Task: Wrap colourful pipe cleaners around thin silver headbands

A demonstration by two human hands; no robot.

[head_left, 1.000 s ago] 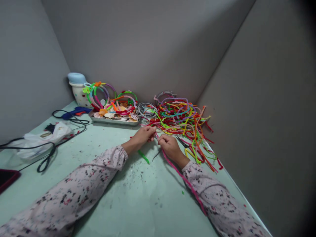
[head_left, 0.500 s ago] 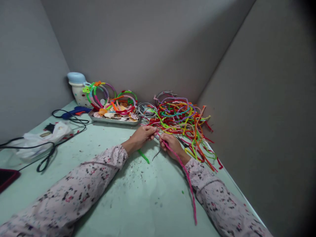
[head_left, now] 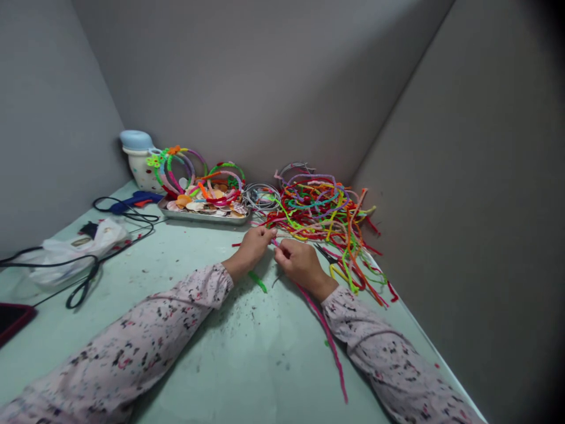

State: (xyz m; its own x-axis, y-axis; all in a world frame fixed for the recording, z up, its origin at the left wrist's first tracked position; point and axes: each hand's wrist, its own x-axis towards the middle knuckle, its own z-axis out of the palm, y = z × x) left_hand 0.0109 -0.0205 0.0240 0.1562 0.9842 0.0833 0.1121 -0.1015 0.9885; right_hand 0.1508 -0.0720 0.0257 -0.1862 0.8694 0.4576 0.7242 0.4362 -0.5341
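Note:
Close together above the middle of the table are my two hands. My left hand (head_left: 253, 247) is closed, its fingertips pinching the end of a pink pipe cleaner (head_left: 329, 333). The fingers of my right hand (head_left: 300, 262) are curled round the same pipe cleaner a little to the right. Its long tail passes under my right hand and hangs down past my right sleeve. A short green piece (head_left: 257, 281) lies beneath my left wrist. Small details between the fingertips are hidden.
Behind my hands stands a metal tray (head_left: 207, 218) with shells and colourful hoops. A tangled heap of pipe cleaners (head_left: 326, 203) and scissors (head_left: 326, 254) lie right. Left are a cup (head_left: 143, 168), glue gun (head_left: 132, 201), plastic bag (head_left: 66, 253), cables and a phone (head_left: 15, 321).
My right hand has turned, with its back now more upward, and shifted slightly left. The pink tail now runs beneath it and has swung a little left.

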